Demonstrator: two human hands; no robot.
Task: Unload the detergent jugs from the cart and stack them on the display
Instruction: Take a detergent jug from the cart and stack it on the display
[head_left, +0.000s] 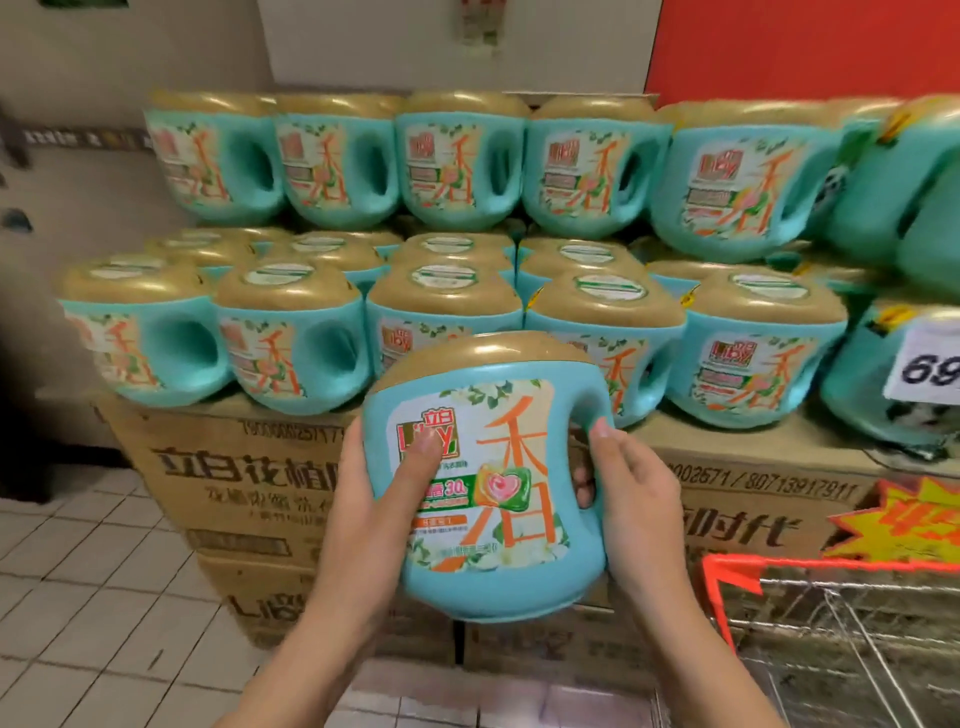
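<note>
Both hands gripped one jug (498, 467), held upright in the air in front of the display (457, 171). The left hand (363, 499) clasped the jug's left flank, its thumb laid slantwise across the label while its fingers went behind, out of sight. The right hand (628, 493) closed round the handle on the jug's right side, with fingers threaded through the handle hole and the thumb pressed on the handle's upper curve. The jug sat between the two hands, nearer than the stacked jugs, in front of the boxes (234, 467) and left of the cart (831, 623).

The jug was squat and rounded, of smooth teal plastic, with a broad domed gold cap (483, 358). Its glossy label bore a large orange character, white flowers and a heart-shaped pod picture.

The display held two tiers of like jugs, each with an oval handle hole on its right. The near, lower tier stood on brown cardboard boxes printed with dark characters; the far, upper tier rested on the caps below. The cart, at the near right, was thin metal wire with a red rim. A white price card (930, 364) reading "69" hung at the right edge, above a jagged yellow and red sign (904, 519). Pale square tiles (104, 571) covered the floor at the left.
</note>
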